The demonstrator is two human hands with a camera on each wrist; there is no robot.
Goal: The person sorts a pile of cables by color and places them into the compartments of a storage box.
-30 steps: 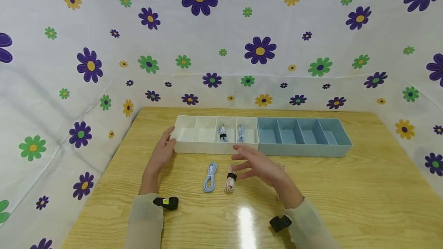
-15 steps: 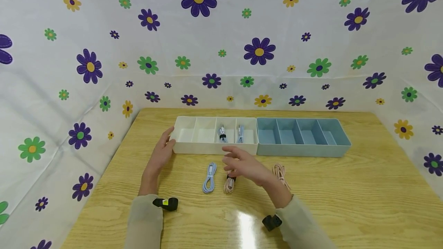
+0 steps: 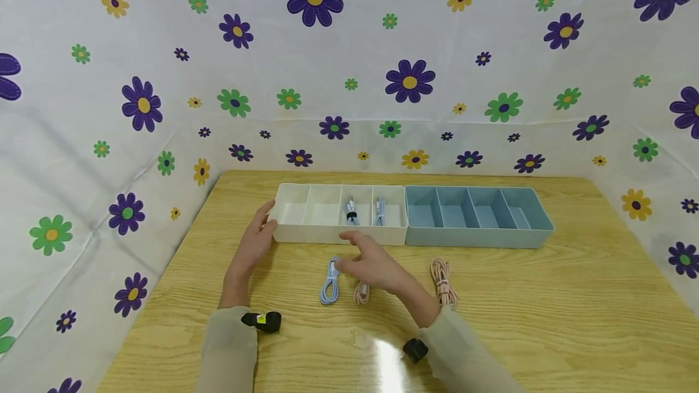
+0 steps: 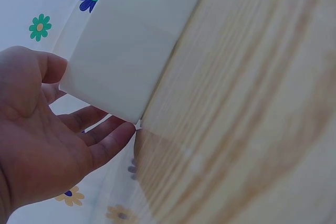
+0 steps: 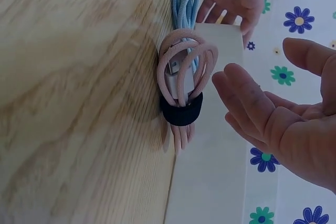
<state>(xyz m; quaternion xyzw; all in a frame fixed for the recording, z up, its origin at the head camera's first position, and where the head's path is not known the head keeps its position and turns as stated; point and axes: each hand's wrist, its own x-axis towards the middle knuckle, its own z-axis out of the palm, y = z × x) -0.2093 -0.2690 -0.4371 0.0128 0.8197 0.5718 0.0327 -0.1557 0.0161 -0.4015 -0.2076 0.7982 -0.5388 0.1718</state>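
Note:
My left hand (image 3: 253, 244) rests against the left end of the white divided box (image 3: 311, 233), its fingertips along the end wall in the left wrist view. My right hand (image 3: 375, 264) hovers with fingers spread and nothing in them. Below it lies a coiled pink cable (image 3: 361, 294), partly hidden by the hand; the right wrist view shows its black strap (image 5: 181, 113) and metal plug. Just left of that, a coiled light-blue cable (image 3: 328, 293) lies on the table, its top near my right thumb. Two bundled blue cables sit in the box's two right compartments, one with a black strap (image 3: 352, 214).
A blue-grey divided box (image 3: 480, 237) stands end to end with the white one, its compartments holding nothing visible. Another coiled pink cable (image 3: 443, 278) lies on the wooden table (image 3: 546, 320) to the right. A flower-print cloth (image 3: 349, 47) hangs behind and at both sides.
My right hand has moved left and slightly down, over the strapped pink cable toward the blue one, uncovering the right-hand pink cable. My left hand stays at the white box's end.

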